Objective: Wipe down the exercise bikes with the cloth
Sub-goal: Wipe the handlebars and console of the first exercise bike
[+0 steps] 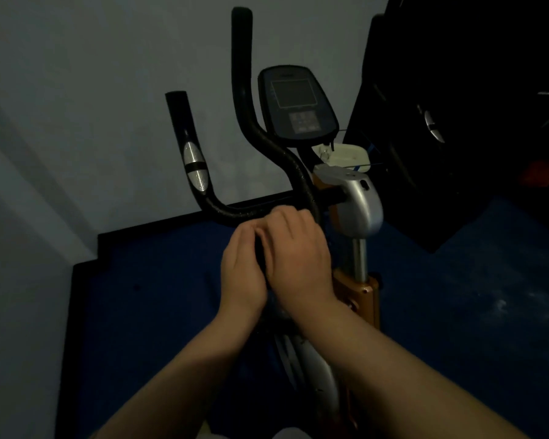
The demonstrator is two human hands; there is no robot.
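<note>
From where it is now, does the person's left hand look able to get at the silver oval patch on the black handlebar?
Probably yes. The left hand sits beside the right hand near the handlebar's base, and nothing blocks the way up-left to the silver oval patch.

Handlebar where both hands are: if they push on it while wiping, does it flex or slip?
Probably stiff: the handlebar is a thick bent tube joined to the silver stem. Its wrap looks textured, so likely grippy. Both the left hand and right hand close around it.

Console point(297, 103) behind handlebar point(232, 212), both hands point(276, 258) on bar centre, wall left
</note>
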